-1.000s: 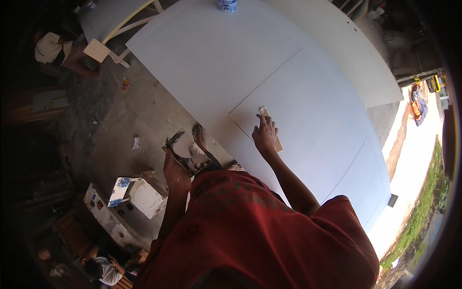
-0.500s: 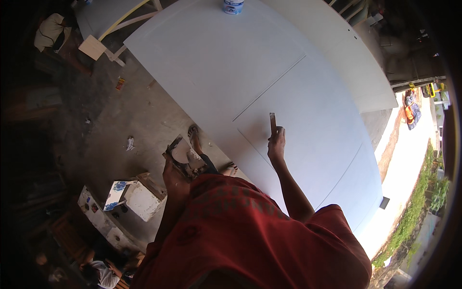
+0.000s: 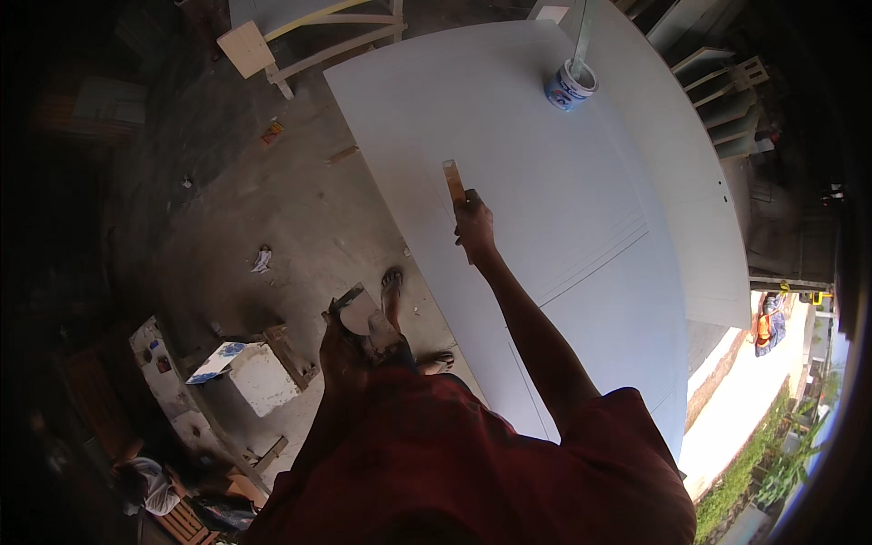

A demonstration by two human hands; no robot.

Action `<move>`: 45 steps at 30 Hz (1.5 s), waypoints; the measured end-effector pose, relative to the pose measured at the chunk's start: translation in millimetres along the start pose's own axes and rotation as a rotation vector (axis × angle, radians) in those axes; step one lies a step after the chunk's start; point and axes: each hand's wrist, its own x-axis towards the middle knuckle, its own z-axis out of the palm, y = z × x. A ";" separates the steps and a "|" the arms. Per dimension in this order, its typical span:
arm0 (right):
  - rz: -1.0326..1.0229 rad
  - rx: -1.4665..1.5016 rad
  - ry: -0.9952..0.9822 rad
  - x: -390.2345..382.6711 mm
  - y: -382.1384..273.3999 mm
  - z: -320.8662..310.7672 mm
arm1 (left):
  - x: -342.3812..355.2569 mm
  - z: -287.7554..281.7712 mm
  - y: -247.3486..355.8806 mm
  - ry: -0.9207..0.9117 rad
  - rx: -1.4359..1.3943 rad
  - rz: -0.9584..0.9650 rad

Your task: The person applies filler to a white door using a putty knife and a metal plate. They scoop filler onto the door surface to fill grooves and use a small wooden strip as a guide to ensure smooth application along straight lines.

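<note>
In my right hand is a narrow, flat, brown scraper-like tool, its fingers closed around it. It is over the left part of a large pale blue-grey panel; whether its end touches the surface I cannot tell. Thin dark lines run across the panel. My left hand, off the panel's left edge, grips a dark-edged flat plate bearing a smooth pinkish-grey mass, which looks like putty. Part of the left hand's fingers is hidden in shadow and behind the plate.
A white and blue can with a stick in it stands on the panel's far end. Another pale panel lies along the right. Lower left is a paint-stained box. A wooden frame stands far left. A person is at lower left.
The view has turned, so the panel and can appear shifted right. My right hand with its tool has moved left and farther along the panel. The left hand still holds the plate.
</note>
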 end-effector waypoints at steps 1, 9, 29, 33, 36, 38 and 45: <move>-0.097 -0.070 -0.016 22.3 -18.4 8.7 | 8.2 0.7 8.3 0.013 -0.027 0.015; -0.482 -0.666 0.059 181.5 -124.2 73.6 | 59.6 -31.5 68.5 0.073 0.009 0.049; -0.424 -1.021 -0.025 225.9 -175.2 109.5 | 115.5 -39.1 89.7 0.150 -0.002 0.075; -0.521 -0.997 0.006 216.4 -158.6 99.4 | 108.2 -24.6 86.7 0.190 -0.007 0.080; -0.517 -0.997 -0.014 195.9 -143.3 87.4 | 95.0 -25.5 77.2 0.181 -0.021 0.071; -0.504 -1.012 -0.030 178.0 -131.5 78.9 | 84.0 -25.1 68.8 0.170 -0.039 0.065; -0.490 -1.011 -0.059 96.2 -67.6 41.7 | 32.4 -38.0 18.6 0.034 -0.074 0.095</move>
